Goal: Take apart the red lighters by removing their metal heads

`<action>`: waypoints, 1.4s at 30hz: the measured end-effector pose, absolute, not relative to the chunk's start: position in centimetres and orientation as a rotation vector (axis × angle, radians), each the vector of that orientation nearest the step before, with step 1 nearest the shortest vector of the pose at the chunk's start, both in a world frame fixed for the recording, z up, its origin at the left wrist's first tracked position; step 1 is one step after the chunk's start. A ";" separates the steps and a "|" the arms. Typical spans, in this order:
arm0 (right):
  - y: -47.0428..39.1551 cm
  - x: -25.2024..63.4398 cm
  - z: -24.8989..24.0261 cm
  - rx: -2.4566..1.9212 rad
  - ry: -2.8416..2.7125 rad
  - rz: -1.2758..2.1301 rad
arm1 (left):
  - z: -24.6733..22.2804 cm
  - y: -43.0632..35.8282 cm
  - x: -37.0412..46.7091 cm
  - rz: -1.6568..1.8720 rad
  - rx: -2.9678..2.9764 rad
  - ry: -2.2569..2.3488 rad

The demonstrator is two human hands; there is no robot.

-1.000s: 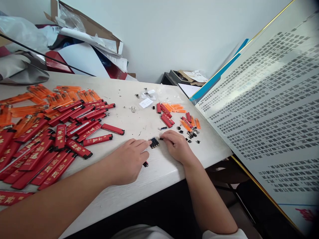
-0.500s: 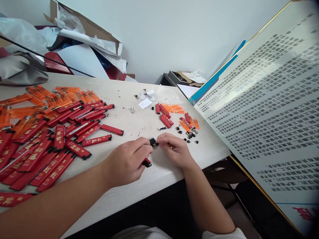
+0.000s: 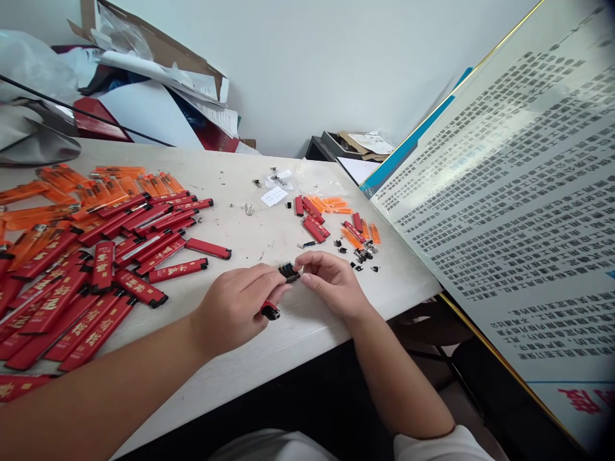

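My left hand (image 3: 240, 307) is closed around a red lighter (image 3: 270, 310), its dark metal-tipped end showing below my fingers. At the same hand's fingertips is a small black ridged piece (image 3: 289, 273); its exact kind is unclear. My right hand (image 3: 336, 285) is beside that piece, thumb and index finger curved with a gap between them. The index fingertip is at the piece's right end; whether it touches cannot be made out. A pile of red lighters (image 3: 103, 266) covers the table to the left, with orange transparent lighters (image 3: 110, 189) behind.
More red lighters (image 3: 314, 228) and orange ones (image 3: 331, 205) lie right of centre, near small black and metal parts (image 3: 366, 251). A white paper slip (image 3: 273, 196) sits behind. The large printed board (image 3: 504, 192) leans along the table's right side. Papers and boxes (image 3: 158, 96) fill the back left.
The view has shifted slightly. My left hand has tilted, showing more of the black piece, and my right thumb and index finger have spread apart beside it.
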State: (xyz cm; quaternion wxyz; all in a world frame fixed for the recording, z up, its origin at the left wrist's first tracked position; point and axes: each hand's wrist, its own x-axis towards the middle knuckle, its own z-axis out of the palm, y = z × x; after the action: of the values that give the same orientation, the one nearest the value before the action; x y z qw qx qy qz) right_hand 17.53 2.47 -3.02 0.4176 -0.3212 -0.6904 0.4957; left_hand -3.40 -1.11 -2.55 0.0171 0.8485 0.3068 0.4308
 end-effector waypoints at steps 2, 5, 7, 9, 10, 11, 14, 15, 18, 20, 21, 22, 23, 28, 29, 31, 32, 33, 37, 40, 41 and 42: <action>2.6 17.7 -3.1 -0.825 -1.623 1.337 | -2.3 -1.3 -3.4 1.453 2.627 0.982; 2.6 17.7 -3.0 -0.753 -1.551 1.538 | -2.1 -1.5 -3.4 1.573 2.631 0.988; 2.6 17.6 -3.0 -0.688 -1.542 1.654 | -2.1 -1.5 -3.4 1.579 2.638 0.960; 2.6 17.4 -3.0 -0.633 -1.515 1.718 | -2.3 -1.4 -3.3 1.543 2.652 0.925; 2.7 17.3 -3.1 -0.610 -1.495 1.733 | -2.3 -1.3 -3.2 1.533 2.656 0.912; 2.7 17.2 -3.2 -0.589 -1.479 1.740 | -2.4 -1.3 -3.2 1.524 2.658 0.899; 2.8 17.0 -3.4 -0.553 -1.468 1.739 | -2.7 -1.1 -3.0 1.501 2.660 0.888; 2.8 17.0 -3.4 -0.547 -1.471 1.734 | -2.8 -1.0 -3.0 1.490 2.659 0.889; 2.6 16.8 -3.1 -0.555 -1.480 1.701 | -2.9 -0.9 -2.9 1.441 2.657 0.893; 2.5 16.8 -3.0 -0.595 -1.475 1.669 | -2.8 -0.9 -2.8 1.415 2.662 0.883; 2.5 16.8 -3.0 -0.627 -1.461 1.646 | -2.8 -0.9 -2.8 1.406 2.670 0.877; 2.6 16.9 -3.0 -0.665 -1.436 1.614 | -2.7 -1.0 -2.8 1.395 2.679 0.875; 2.7 17.0 -3.0 -0.707 -1.403 1.572 | -2.7 -1.0 -2.8 1.385 2.691 0.872; 3.9 17.5 -3.6 -1.015 -1.294 1.282 | -3.0 -0.7 -3.1 1.248 2.752 0.917; 4.1 17.6 -3.6 -1.098 -1.310 1.219 | -3.1 -0.6 -3.2 1.216 2.770 0.921; 4.4 17.6 -3.7 -1.255 -1.386 1.082 | -3.5 -0.4 -3.4 1.151 2.807 0.917; 4.4 17.6 -3.7 -1.318 -1.445 1.015 | -3.6 -0.3 -3.4 1.120 2.824 0.915; 4.5 17.6 -3.7 -1.368 -1.516 0.957 | -3.7 -0.3 -3.5 1.088 2.838 0.916; 4.6 17.7 -3.8 -1.462 -1.793 0.826 | -3.9 -0.3 -3.7 0.978 2.859 0.950; 4.7 17.7 -3.9 -1.471 -1.897 0.754 | -3.9 -0.4 -3.8 0.927 2.838 0.986; 4.7 17.6 -3.9 -1.469 -1.923 0.730 | -3.9 -0.4 -3.8 0.911 2.833 0.990; 4.7 17.6 -3.9 -1.462 -1.948 0.705 | -3.9 -0.4 -3.8 0.899 2.831 0.990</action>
State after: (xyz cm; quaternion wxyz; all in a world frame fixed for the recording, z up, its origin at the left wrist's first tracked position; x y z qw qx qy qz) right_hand 17.59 4.74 -3.95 0.2982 -0.5503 -0.7333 0.2654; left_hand -3.83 -0.38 -3.87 0.0055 0.9042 0.3163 0.2870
